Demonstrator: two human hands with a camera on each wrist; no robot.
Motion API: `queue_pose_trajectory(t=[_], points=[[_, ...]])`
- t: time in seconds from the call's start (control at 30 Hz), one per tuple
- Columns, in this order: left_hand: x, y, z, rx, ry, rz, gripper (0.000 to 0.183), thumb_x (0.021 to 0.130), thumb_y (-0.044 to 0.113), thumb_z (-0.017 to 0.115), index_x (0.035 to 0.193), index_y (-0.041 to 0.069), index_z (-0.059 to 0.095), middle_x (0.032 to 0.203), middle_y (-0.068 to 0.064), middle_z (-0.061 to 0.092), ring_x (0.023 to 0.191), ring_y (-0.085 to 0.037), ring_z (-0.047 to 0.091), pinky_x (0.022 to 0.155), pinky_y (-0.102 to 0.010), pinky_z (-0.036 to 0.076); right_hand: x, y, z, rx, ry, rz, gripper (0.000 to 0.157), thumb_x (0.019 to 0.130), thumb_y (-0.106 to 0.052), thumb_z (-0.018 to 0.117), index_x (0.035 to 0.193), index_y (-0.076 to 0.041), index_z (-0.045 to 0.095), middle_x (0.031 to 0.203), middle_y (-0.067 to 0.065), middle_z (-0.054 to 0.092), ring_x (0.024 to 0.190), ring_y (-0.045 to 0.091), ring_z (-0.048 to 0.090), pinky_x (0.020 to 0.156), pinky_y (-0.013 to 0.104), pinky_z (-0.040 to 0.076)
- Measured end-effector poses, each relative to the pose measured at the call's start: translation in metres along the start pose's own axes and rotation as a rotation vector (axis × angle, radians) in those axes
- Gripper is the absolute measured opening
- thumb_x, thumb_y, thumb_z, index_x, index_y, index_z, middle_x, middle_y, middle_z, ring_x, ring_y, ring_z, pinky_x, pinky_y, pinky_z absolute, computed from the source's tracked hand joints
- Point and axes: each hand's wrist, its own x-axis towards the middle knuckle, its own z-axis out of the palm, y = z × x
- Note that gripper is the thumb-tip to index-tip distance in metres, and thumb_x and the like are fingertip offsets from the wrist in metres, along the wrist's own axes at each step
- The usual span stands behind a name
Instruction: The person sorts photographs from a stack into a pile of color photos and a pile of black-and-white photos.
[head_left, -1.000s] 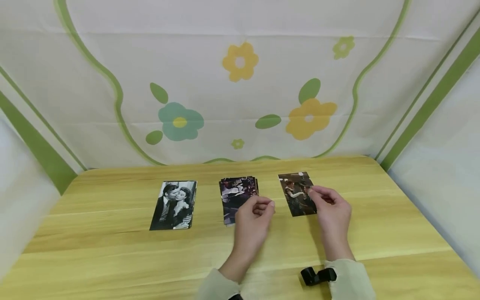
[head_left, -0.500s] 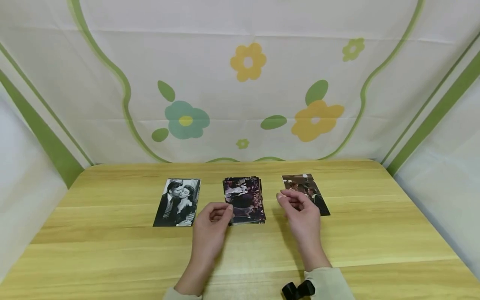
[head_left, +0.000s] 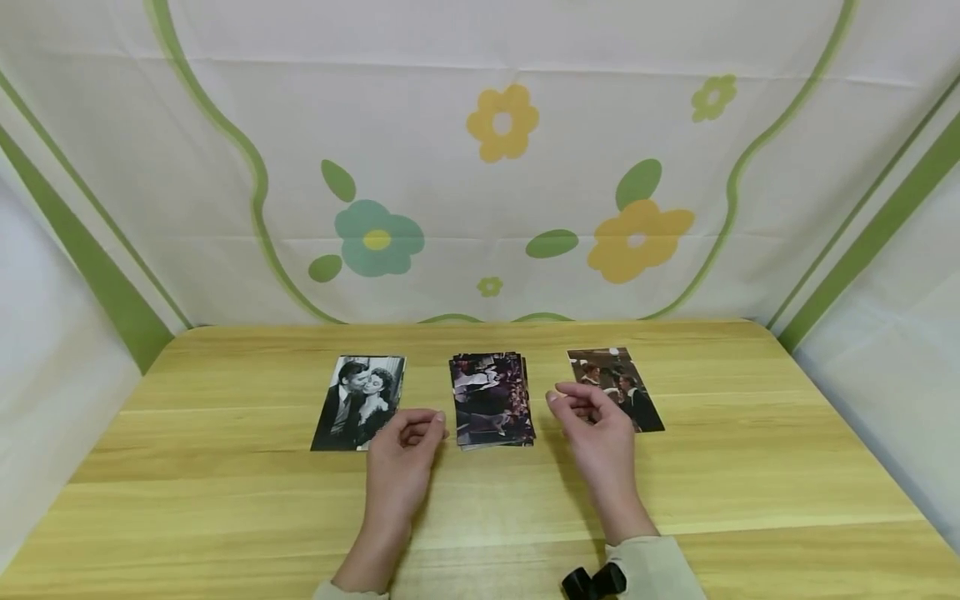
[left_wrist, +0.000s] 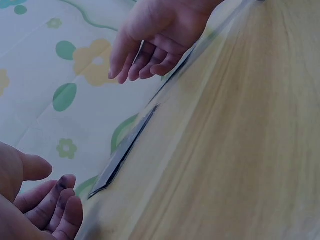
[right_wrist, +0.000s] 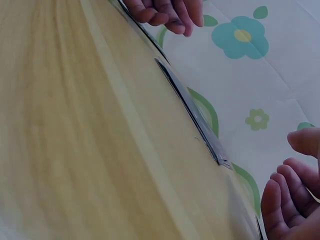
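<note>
Three places on the wooden table hold photo cards. On the left lies a black-and-white photo card of a couple. In the middle sits a slightly uneven stack of photo cards, a dark crowd scene on top. A brown-toned photo card lies on the right. My left hand hovers between the left card and the stack, fingers loosely curled, holding nothing. It covers the left card's lower right corner. My right hand, likewise loosely curled around nothing, is between the stack and the right card, partly hiding that card. Both wrist views show the hands raised above the table.
Behind the table hangs a white cloth printed with flowers and green lines. White panels with green stripes flank both sides. A black device is at the right sleeve cuff.
Both hands have moved left relative to the cards. The right hand has let go of the right card, which now lies on the table. The left hand has come off the middle stack.
</note>
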Motion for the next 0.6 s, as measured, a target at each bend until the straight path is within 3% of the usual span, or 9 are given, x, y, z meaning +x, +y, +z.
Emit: queue_pose_trajectory(t=[0.27, 0.43, 0.6], points=[[0.002, -0.006, 0.003, 0.078, 0.023, 0.053, 0.016, 0.1, 0.012, 0.076, 0.113, 0.005, 0.079, 0.101, -0.011, 0.077, 0.089, -0.016, 0.066, 0.078, -0.02, 0.055, -0.002, 0.001, 0.007, -0.086, -0.053, -0.012, 0.029, 0.095, -0.025, 0.084, 0.121, -0.012, 0.078, 0.107, 0.006, 0.075, 0.096, 0.016, 0.063, 0.08, 0.02, 0.053], [0.003, -0.013, 0.006, 0.169, 0.029, 0.158, 0.023, 0.095, 0.007, 0.079, 0.117, 0.001, 0.08, 0.101, -0.013, 0.073, 0.086, -0.015, 0.063, 0.074, -0.02, 0.055, -0.004, 0.005, 0.014, -0.226, -0.125, -0.095, 0.03, 0.092, -0.021, 0.086, 0.119, -0.009, 0.078, 0.106, 0.007, 0.074, 0.092, 0.015, 0.064, 0.081, 0.02, 0.054], [0.002, -0.016, 0.009, 0.258, 0.005, 0.198, 0.028, 0.091, 0.007, 0.083, 0.117, -0.002, 0.079, 0.097, -0.012, 0.066, 0.081, -0.017, 0.055, 0.069, -0.02, 0.049, -0.007, 0.01, 0.018, -0.336, -0.125, -0.159, 0.034, 0.09, -0.022, 0.088, 0.12, -0.009, 0.078, 0.104, 0.005, 0.07, 0.091, 0.015, 0.064, 0.083, 0.024, 0.055]])
